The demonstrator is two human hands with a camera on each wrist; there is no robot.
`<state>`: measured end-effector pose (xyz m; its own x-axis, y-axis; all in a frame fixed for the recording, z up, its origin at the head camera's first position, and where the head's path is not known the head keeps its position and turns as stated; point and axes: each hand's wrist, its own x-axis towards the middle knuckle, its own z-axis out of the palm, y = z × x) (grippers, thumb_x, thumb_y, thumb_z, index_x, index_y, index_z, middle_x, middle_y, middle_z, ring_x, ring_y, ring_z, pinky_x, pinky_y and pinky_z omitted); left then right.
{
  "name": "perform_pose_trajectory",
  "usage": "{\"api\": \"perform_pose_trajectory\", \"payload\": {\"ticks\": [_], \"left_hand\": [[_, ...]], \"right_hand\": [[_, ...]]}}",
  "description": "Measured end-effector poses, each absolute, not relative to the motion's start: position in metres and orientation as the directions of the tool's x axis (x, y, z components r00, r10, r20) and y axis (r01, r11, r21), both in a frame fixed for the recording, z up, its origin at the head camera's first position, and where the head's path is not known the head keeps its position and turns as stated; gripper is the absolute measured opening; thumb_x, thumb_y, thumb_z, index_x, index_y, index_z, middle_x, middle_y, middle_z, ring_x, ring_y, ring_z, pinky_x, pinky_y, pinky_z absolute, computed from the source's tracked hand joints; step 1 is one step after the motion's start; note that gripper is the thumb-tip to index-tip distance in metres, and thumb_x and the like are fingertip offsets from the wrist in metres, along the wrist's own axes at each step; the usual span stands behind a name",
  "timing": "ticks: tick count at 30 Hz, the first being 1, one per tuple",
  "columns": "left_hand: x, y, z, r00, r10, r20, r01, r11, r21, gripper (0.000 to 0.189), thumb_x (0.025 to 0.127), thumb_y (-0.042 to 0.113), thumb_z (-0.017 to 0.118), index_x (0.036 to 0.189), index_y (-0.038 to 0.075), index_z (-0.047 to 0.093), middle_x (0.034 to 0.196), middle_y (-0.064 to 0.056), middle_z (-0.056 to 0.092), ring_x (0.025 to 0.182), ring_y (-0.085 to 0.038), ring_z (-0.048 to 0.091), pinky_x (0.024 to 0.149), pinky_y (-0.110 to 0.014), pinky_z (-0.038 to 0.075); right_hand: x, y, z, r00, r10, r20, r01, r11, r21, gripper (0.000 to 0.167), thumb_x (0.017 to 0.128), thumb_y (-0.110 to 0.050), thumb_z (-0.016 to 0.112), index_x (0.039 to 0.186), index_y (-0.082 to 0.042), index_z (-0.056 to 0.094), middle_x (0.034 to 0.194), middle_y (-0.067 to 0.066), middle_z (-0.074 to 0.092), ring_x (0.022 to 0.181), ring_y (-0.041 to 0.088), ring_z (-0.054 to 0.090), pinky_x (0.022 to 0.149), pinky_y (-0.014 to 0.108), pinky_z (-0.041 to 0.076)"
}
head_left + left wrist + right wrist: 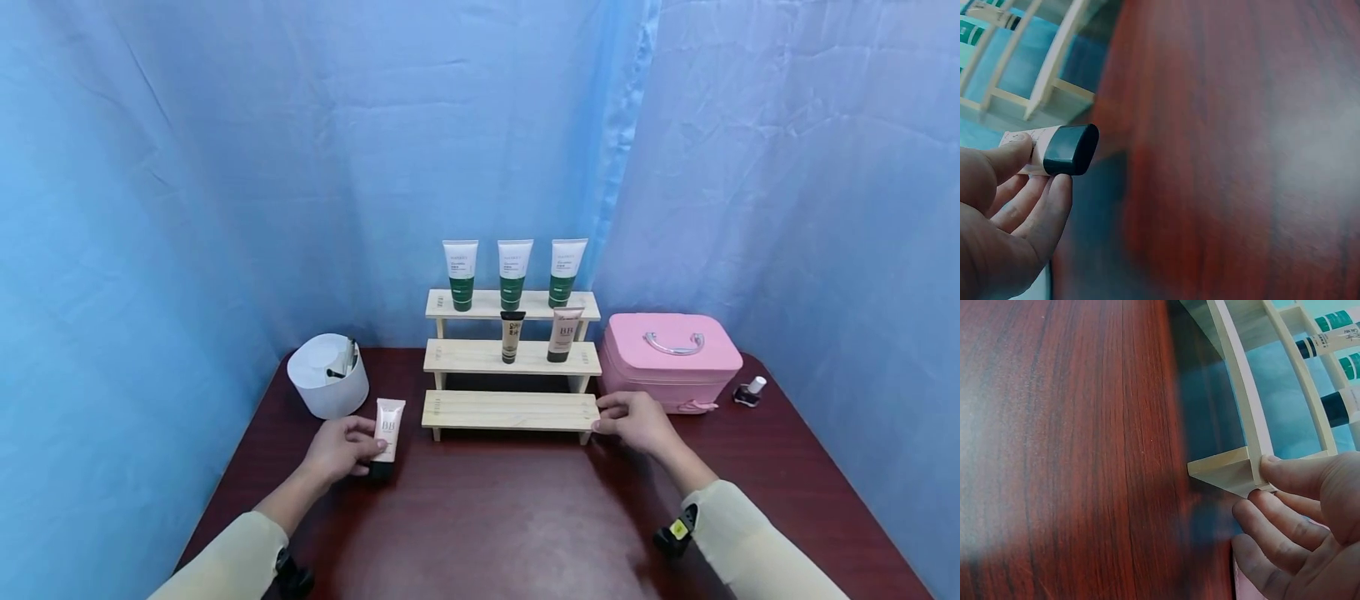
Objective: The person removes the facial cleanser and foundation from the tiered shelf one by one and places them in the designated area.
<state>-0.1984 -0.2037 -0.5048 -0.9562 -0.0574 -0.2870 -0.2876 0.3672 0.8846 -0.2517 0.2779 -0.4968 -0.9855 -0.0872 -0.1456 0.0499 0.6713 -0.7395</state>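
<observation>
My left hand (341,450) pinches a pale pink BB cream tube (387,429) between thumb and fingers. The tube's black cap (1072,150) points down, and the tube is held to the left of a three-tier wooden display stand (510,408). At the lowest tier's right end, my right hand (633,423) grips the board's corner, with the thumb (1291,472) on its edge. On the middle tier stand a small beige tube (511,342) and another BB cream tube (564,335). Three white-and-green tubes, one of them at the left (461,271), stand on the top tier.
A white round container (318,392) with several small items inside stands at the table's left. Right of the stand sits a pink case (667,367) with a silver handle, and beside it lies a dark nail polish bottle (748,392). Blue curtains (300,167) hang behind.
</observation>
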Motion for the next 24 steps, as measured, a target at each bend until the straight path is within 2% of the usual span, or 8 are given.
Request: {"api": "perform_pose_trajectory", "payload": {"ticks": [24], "left_hand": [[-0.199,-0.200,-0.517,-0.941,-0.073,-0.330,-0.322,0.488,0.811,0.033,0.088,0.003,0.079,0.118,-0.007,0.069,0.095,-0.012,0.075,0.074,-0.017,0.070,0.058,-0.037,0.062]], "right_hand": [[-0.254,0.279,-0.499,-0.985,-0.086,-0.148,0.052,0.674,-0.737,0.039,0.086,-0.010,0.082,0.121,0.001,0.071,0.098,0.013,0.077,0.078,0.017,0.069,0.060,0.037,0.058]]}}
